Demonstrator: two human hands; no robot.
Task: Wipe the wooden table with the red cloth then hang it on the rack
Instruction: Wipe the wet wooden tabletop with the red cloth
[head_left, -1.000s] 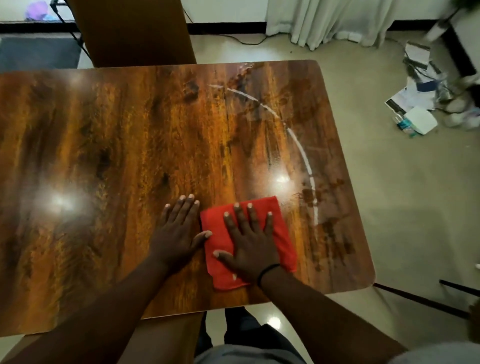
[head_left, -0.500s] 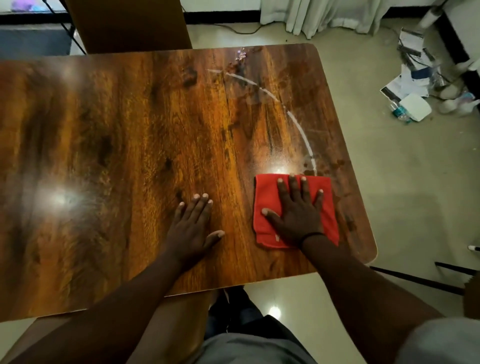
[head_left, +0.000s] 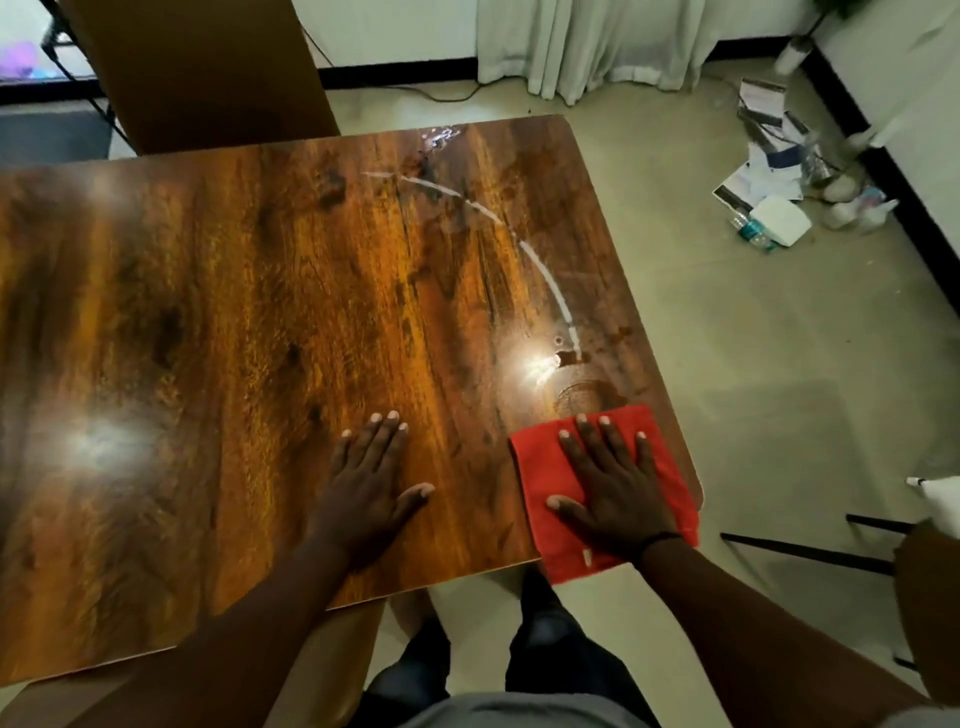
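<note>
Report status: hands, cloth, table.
Right hand flat on red cloth at table corner. Left hand flat on bare wood. White streak unwiped.

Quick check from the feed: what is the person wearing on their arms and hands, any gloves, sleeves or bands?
No gloves: both hands are bare, and both forearms are bare as far as the frame shows. The right hand has a thin dark band around its wrist. The left hand shows no band or ring. Fingernails on both are short and pale. A grey garment edge shows near the right upper arm.

Bright red cloth (head_left: 540, 478) under the flat right hand (head_left: 615, 493). Beyond the fingertips, streaky orange-brown grained wooden table (head_left: 234, 338), dark knots, a curved white streak (head_left: 545, 275). Black band (head_left: 658, 540) round that wrist.
</note>
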